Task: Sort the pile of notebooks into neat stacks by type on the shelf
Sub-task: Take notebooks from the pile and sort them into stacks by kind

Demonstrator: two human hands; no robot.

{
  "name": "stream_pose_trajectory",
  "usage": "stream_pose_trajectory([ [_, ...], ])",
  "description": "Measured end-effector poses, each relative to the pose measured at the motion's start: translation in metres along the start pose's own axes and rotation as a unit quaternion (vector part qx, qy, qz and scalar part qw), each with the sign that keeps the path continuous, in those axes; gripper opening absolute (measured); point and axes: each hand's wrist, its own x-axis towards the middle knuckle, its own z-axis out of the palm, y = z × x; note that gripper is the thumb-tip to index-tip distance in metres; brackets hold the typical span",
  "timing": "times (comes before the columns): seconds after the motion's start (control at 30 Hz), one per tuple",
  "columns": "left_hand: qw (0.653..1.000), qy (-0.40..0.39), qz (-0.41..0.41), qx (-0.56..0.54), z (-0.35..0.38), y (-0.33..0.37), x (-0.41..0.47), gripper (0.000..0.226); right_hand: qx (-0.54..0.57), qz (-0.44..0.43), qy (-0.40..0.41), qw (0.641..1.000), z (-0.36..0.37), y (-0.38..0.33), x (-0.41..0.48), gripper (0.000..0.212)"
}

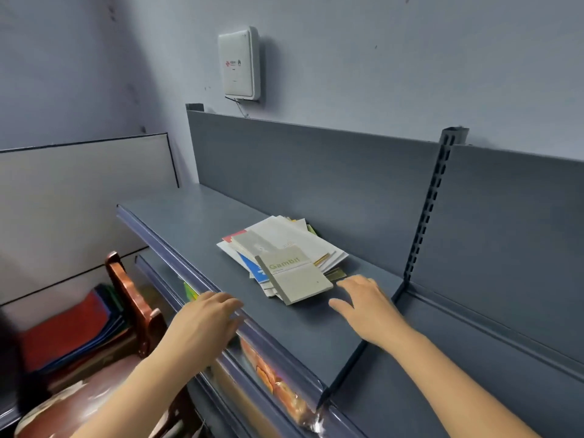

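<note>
A loose pile of notebooks (294, 245) lies on the grey metal shelf (196, 222), near its right end. On top of the pile at the front sits a beige notebook (297, 278) with "Gambit" on its cover; white, red and blue covers show beneath it. My right hand (363, 306) hovers over the shelf just right of the beige notebook, fingers spread and holding nothing. My left hand (208, 320) is at the shelf's front edge, left of the pile, fingers straight and holding nothing.
A slotted upright post (423, 222) divides this shelf from another grey shelf (474, 358) to the right. Below the front edge a lower shelf holds packaged goods (271, 384). At the left stand a wooden chair (132, 298) and coloured folders (72, 327). A white box (238, 63) hangs on the wall.
</note>
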Motion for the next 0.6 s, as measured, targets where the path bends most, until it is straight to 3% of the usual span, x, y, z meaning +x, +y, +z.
stream_pose_trajectory([
  [0.07,0.999,-0.022,-0.029,-0.018,0.003,-0.005,0.025,0.043,0.018,-0.013,-0.003,1.0,0.002,-0.005,0.037,0.044],
  [0.23,0.98,-0.071,-0.142,-0.121,0.019,-0.011,0.08,0.057,-0.01,-0.023,-0.086,0.996,0.012,-0.015,0.111,0.066],
  [0.33,0.967,-0.067,-0.193,-0.152,0.028,-0.014,0.107,0.05,-0.048,-0.023,-0.128,0.99,0.02,-0.018,0.138,0.071],
  [0.6,0.901,-0.096,-0.293,-0.307,0.053,-0.039,0.159,0.05,-0.012,0.035,-0.132,0.991,0.02,-0.014,0.178,0.059],
])
